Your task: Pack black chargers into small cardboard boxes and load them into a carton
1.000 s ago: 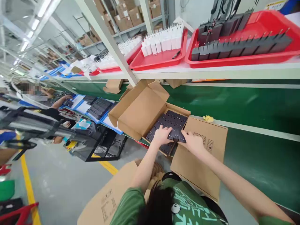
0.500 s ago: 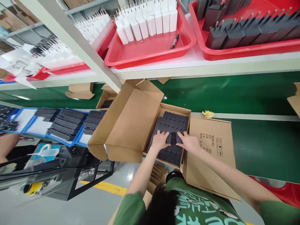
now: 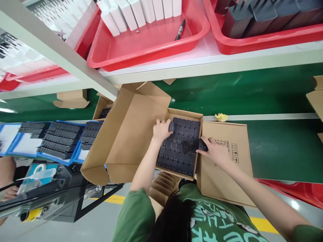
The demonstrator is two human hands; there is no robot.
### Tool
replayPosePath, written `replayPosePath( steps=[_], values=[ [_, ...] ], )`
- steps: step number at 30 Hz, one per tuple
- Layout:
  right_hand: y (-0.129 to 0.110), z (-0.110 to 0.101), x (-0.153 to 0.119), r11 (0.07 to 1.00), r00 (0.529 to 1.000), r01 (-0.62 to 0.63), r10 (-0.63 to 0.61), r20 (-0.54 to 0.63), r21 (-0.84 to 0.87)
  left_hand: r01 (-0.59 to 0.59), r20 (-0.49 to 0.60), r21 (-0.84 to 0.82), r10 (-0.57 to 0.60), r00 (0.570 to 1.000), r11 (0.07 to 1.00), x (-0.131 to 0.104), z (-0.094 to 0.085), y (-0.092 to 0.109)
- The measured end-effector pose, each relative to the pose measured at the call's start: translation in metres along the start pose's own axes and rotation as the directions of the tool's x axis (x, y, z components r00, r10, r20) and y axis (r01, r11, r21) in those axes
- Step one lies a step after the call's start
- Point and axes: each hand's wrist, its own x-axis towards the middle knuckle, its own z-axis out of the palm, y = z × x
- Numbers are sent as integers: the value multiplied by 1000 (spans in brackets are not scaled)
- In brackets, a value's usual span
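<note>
An open cardboard box (image 3: 198,161) holds rows of black blocks (image 3: 178,143) with small metal pins. At the box's upper left, my left hand (image 3: 162,130) is closed on a small black block (image 3: 171,126). Over the box's right edge, my right hand (image 3: 214,149) grips another black block (image 3: 203,145) between thumb and fingers. A dark gap shows among the rows just left of my right hand. The box's printed flap (image 3: 227,181) lies to the right, beneath my right forearm.
A large open carton (image 3: 126,134) leans at the left. Blue trays (image 3: 72,158) of black parts are farther left, near another person's hand (image 3: 10,193). Red trays (image 3: 141,53) stand on the shelf above. Crumpled yellow material (image 3: 221,117) lies behind the flap.
My hands have moved apart from the middle of the box, the left up and left, the right to the right edge. Each now holds a black block. The view has shifted slightly.
</note>
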Motion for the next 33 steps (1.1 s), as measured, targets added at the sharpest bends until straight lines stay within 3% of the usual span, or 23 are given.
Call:
replayPosePath(
  steps=[2,5,9,16,23,27,33],
  values=[
    [3,-4,-8,999,998,-36,38,-41,40,-17,15,77,16,1000,997,33,-11,5],
    [8,-7,-22,991,993,-72,82,-83,111,-18,130,211,-10,992,977,74,-14,17],
    [17,-8,-39,978,985,-134,149,-87,159,4,221,344,-85,971,939,100,-5,31],
    [35,1,-55,954,978,-170,195,-80,246,59,210,437,-165,964,898,111,11,46],
    [51,9,-64,938,969,-187,225,-101,291,41,230,462,-164,959,886,117,12,45],
    [58,17,-57,954,966,-224,245,-84,199,21,241,469,-150,959,883,116,12,39],
    [57,47,-38,967,966,-254,255,-40,36,50,199,485,-165,966,873,117,20,40]
  ],
)
